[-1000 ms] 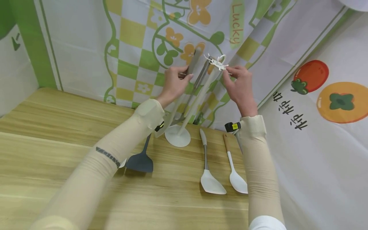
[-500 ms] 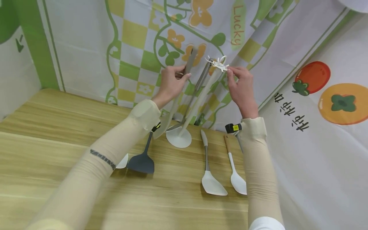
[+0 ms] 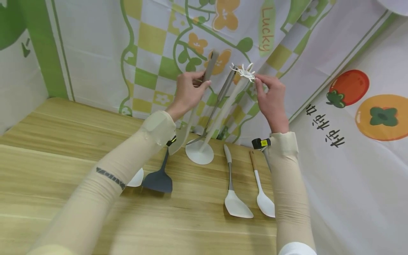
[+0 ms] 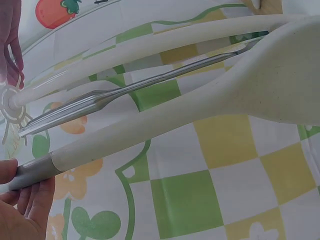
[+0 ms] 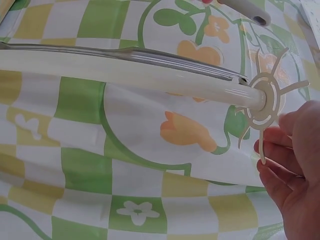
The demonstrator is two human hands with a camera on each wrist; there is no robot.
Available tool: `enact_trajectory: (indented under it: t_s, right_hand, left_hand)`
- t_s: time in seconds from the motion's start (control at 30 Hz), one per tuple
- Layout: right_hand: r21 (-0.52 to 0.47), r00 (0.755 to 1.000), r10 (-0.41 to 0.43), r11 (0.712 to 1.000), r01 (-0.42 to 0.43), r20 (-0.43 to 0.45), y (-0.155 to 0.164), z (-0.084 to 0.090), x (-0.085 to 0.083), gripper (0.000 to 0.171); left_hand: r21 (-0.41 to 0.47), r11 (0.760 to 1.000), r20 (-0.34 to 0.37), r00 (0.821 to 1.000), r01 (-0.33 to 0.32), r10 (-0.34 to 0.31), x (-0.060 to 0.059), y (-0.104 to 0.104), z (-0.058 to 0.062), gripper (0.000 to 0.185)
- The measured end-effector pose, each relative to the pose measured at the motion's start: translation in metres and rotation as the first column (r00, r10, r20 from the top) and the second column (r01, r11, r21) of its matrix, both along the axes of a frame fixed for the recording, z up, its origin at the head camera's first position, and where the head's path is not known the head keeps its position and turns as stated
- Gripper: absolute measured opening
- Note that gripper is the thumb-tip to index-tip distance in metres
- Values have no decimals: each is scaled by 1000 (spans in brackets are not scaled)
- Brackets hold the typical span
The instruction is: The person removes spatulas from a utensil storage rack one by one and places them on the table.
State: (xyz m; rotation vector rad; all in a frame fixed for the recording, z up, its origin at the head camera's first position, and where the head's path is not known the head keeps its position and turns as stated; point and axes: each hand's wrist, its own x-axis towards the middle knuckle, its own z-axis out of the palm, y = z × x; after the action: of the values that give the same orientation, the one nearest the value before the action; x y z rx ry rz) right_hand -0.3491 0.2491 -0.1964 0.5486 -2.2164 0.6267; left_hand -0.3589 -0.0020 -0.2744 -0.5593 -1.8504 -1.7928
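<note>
In the head view my left hand (image 3: 188,90) grips the grey handle of a cream spatula (image 3: 208,67), held slanting just left of a white utensil stand (image 3: 199,154). The left wrist view shows the spatula's long cream neck (image 4: 135,132) and broad head at the right edge. My right hand (image 3: 273,99) is at the stand's top; in the right wrist view its fingertips pinch one prong of the hook ring (image 5: 270,95). From another hook a steel-handled utensil (image 5: 175,62) hangs along the pole. Its lower end (image 3: 196,141) reaches down by the round base.
On the wooden table (image 3: 178,223) lie a dark grey turner (image 3: 158,181), a cream turner with steel shaft (image 3: 237,205) and a white spoon with wooden handle (image 3: 265,202). A white utensil head (image 3: 137,178) shows beside the left sleeve. A patterned curtain (image 3: 149,71) hangs behind.
My left hand has drawn the spatula slightly left, farther from the stand's top. My right hand stays at the hook ring. The whole view has shifted a little.
</note>
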Motion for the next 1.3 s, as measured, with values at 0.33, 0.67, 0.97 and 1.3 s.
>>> enact_trajectory:
  t_s: [0.33,0.67,0.97,1.3]
  right_hand:
    - [-36,1000,3,999,-4,-17,1,-4,-3,17]
    - [-71,993,-7,997,-2,-116,-2,-7,-7,13]
    - [-143,997,-14,990,4,-72,-7,-6,-6,19]
    - [-89,998,-38,996,33,-53,-6,-4,-7,19]
  left_hand:
    - [13,1000,0,1000,-21,21,-1,-11,-4,36]
    - [9,999,46,998,-40,40,0,-26,-4,39]
    - [-17,995,52,994,-98,98,-2,-43,-6,38]
    - [-37,993,44,992,-115,117,-2,-60,-6,38]
